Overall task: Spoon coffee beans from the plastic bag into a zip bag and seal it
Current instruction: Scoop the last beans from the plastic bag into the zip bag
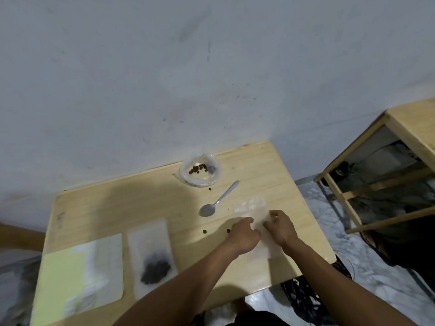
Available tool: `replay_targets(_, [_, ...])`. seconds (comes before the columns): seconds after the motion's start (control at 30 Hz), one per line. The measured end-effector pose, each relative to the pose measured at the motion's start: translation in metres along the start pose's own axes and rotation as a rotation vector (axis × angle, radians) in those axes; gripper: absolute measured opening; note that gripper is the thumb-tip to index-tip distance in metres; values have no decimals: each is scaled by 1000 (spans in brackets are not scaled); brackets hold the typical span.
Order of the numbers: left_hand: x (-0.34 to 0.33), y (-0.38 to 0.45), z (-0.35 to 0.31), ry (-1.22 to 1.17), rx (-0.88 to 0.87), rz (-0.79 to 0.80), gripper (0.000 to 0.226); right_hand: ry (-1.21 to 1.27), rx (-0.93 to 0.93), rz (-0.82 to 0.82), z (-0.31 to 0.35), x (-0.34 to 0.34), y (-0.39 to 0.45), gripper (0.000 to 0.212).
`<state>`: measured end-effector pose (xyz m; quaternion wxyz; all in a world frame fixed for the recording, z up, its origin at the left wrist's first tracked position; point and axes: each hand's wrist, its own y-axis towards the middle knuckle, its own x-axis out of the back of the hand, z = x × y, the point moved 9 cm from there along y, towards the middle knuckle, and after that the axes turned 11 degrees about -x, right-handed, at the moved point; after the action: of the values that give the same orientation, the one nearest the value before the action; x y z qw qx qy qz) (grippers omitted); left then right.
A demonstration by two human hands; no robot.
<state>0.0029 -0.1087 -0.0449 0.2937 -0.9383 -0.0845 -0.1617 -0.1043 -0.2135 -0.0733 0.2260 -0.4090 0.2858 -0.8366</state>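
Observation:
A clear plastic bag [201,171] with a few coffee beans in it stands open at the table's far edge. A metal spoon [217,201] lies on the table just in front of it, bowl toward me. A clear empty zip bag [255,212] lies flat at the right. My left hand [243,235] and my right hand [280,228] both pinch this zip bag near its middle, fingers curled on the plastic. A second zip bag [153,255] with a dark heap of beans lies flat at the left. Three loose beans lie on the table.
The light wooden table [117,208] stands against a grey wall. A pale yellow-and-white sheet [82,274] lies at its left front corner. A second wooden table [400,137] with dark items beneath stands to the right. The floor is marbled tile.

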Motion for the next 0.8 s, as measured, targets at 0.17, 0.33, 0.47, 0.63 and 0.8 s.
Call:
replay_targets(0.17, [12,2,3,-384,86,-141,43,188,100,145,23,9,-19,17])
replay_targets(0.33, [58,-8,-29,-1029,13,-300,29,76,485,175,84,31,-71,17])
replay_targets(0.47, [106,-30,-58,-1074,-148,-280,39,-86,722,189,124,28,-108,35])
replay_targets(0.63, [145,-63,-73,-1020,-267,-300,23,90,691,277,163,18,-139,12])
replay_targets(0.8, [176,-82,-72,-963,-341,-405,12,262,599,341,197,4,-166,32])
